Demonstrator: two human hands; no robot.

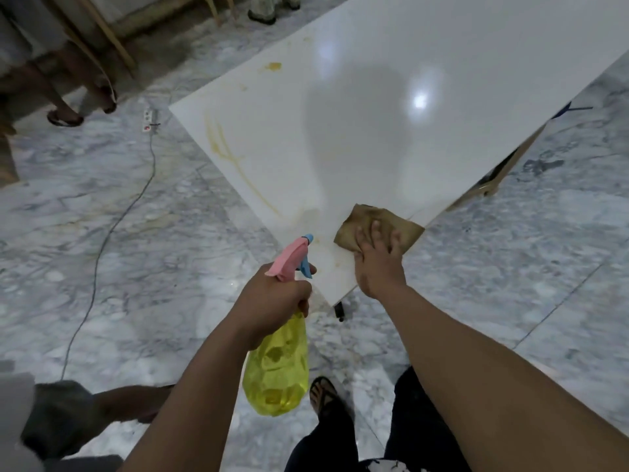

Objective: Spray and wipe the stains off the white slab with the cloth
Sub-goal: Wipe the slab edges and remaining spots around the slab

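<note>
The right hand (377,253) is lying flat, fingers spread, pressing a brown, stained square cloth (377,224) onto the near corner of the large glossy white slab (425,80); the left hand (275,296) is curling closed around the neck of a translucent yellow plastic spray bottle (277,366) with a pink-and-blue trigger head (296,257), holding it just off the slab's near-left edge with the nozzle pointing toward the surface; whether a finger is squeezing the trigger cannot be told.

The slab is sitting raised above the grey marbled floor (136,250) and running away to the upper right; its middle and far right part are showing only reflected lights and a shadow, with no marks visible there.

The job is looking well short of finished; a long yellowish streak (226,149) is running along the left edge toward the near corner; a yellow blot (273,66) is sitting further up near the same edge, with fainter smudges between; a pale film is also showing just beside the cloth. The cloth is working only the near corner, well apart from the blot; so the left edge is probably waiting for spray and wiping; the cloth, being already quite soiled, may be smearing as much as lifting.
</note>
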